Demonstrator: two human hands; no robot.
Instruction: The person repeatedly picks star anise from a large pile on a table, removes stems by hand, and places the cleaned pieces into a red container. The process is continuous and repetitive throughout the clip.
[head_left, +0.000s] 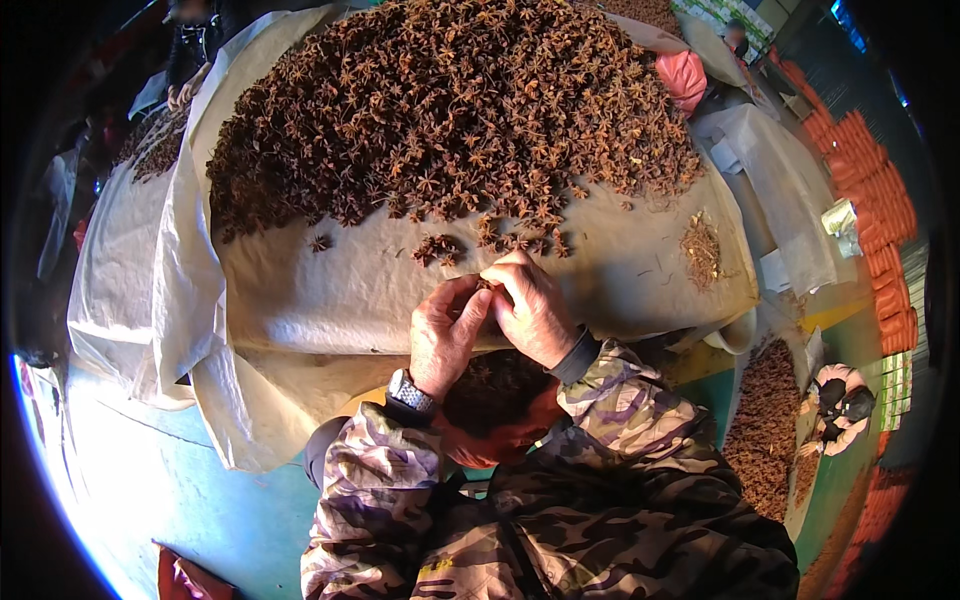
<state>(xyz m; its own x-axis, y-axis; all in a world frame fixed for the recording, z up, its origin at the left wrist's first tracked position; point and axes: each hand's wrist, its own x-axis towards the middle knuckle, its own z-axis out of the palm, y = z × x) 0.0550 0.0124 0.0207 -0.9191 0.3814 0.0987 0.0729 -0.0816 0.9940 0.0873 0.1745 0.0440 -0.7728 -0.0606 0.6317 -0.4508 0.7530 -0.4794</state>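
Note:
My left hand (446, 330) and my right hand (529, 307) meet above the near edge of the cloth-covered table (315, 292). Between their fingertips they pinch a small brown star anise piece (484, 284), mostly hidden by the fingers. Just beyond my hands lie a small cluster of star anise (437, 250) and a few more pods to its right. A large heap of dried star anise (450, 112) covers the far part of the table. One single star anise (320, 242) rests apart at the left. Below my hands, a red bag (487, 442) holds dark contents.
A small pile of stems and debris (700, 251) lies at the table's right. Past it are a pink bag (682, 81), stacked orange-red sacks (874, 180) and a person (841, 409) beside another star anise heap (765, 427). Another person's hands (184, 91) show at the upper left.

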